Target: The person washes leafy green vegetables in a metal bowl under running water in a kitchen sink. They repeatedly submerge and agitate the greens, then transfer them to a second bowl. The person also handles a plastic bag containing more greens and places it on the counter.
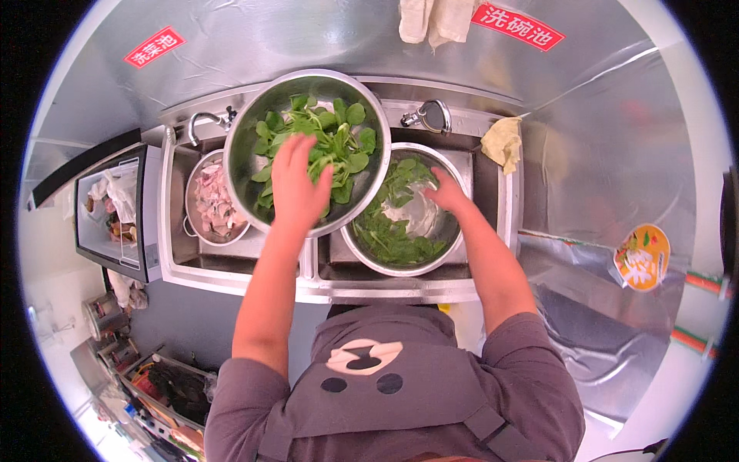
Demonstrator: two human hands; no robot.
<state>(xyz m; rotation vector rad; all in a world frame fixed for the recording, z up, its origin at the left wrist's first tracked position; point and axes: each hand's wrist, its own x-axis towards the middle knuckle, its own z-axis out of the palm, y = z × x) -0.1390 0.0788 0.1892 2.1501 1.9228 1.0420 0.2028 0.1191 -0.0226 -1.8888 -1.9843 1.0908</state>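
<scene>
My left hand (297, 182) is over the large steel bowl (378, 124), fingers apart, at the near side of a heap of green leafy vegetables (340, 136); whether it touches the leaves I cannot tell. That bowl sits high, across the divider of the double sink. At the far right rim of a second steel bowl (404, 270), in the right basin, my right hand (447, 190) reaches in with its fingers spread. This bowl holds water with green leaves (381, 231) in it, mostly along its left and near sides.
A pan of cut raw meat (216, 202) stands in the left basin (231, 263). Two faucets (202, 124) (436, 115) rise behind the sink. A yellowish cloth (502, 144) hangs on its right corner. Left of the sink stands an open-topped case (109, 260) holding bagged food.
</scene>
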